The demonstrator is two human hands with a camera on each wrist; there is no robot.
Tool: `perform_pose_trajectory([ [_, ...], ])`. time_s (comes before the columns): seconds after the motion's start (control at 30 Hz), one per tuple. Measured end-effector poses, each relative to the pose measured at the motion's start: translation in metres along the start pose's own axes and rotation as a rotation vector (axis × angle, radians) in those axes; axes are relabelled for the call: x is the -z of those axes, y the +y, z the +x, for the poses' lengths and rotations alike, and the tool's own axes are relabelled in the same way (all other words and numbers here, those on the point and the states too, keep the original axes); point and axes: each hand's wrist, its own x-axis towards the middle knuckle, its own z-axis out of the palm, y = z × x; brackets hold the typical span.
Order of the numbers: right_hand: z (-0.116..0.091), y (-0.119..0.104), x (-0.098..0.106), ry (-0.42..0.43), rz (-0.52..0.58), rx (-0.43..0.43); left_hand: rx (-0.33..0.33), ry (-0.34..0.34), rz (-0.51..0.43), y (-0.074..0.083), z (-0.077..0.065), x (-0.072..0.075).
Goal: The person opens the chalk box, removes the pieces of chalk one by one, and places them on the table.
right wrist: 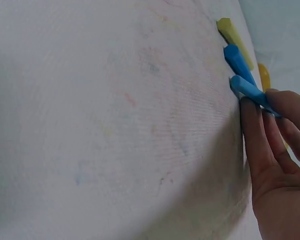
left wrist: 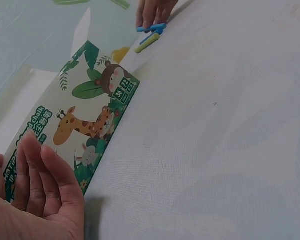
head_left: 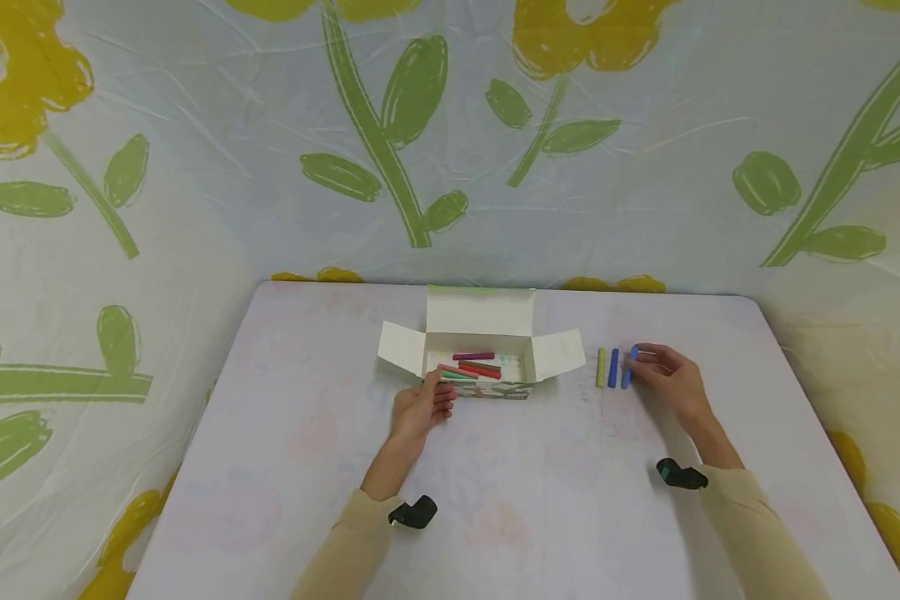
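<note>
An open chalk box (head_left: 495,392) with animal drawings on its front stands near the far side of the table. Several chalk sticks lie inside, among them a purple stick (head_left: 473,356) and a green stick (head_left: 457,375). My left hand (head_left: 416,410) holds the box by its front left corner, thumb at the rim and fingers against the printed front. To the right of the box, my right hand (head_left: 673,385) pinches a light blue chalk stick (right wrist: 247,89) between thumb and fingers. Beside that stick lie a darker blue stick (head_left: 613,368) and a yellow-green stick (head_left: 601,367).
The box's side flaps (head_left: 558,354) spread outward and its lid (head_left: 480,311) stands up at the back. Faint chalk smudges mark the white table (head_left: 555,500). A flower-printed curtain (head_left: 645,208) hangs behind the table's far edge.
</note>
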Motion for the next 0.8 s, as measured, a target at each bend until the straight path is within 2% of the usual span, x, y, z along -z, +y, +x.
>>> perform_pose_trajectory([
  [0.3,0.003,-0.009,-0.012,0.011,-0.317,0.051,-0.001,-0.003,-0.004,-0.001,0.001,0.000],
  [0.47,0.002,-0.014,-0.012,0.007,-0.327,0.053,0.003,-0.005,-0.009,-0.002,0.001,-0.001],
  [0.6,0.001,-0.021,-0.012,0.023,-0.315,0.087,-0.002,0.003,-0.002,-0.002,0.001,-0.001],
  [0.8,0.003,-0.040,-0.014,0.036,-0.314,0.117,-0.001,0.010,0.007,-0.002,0.003,-0.001],
])
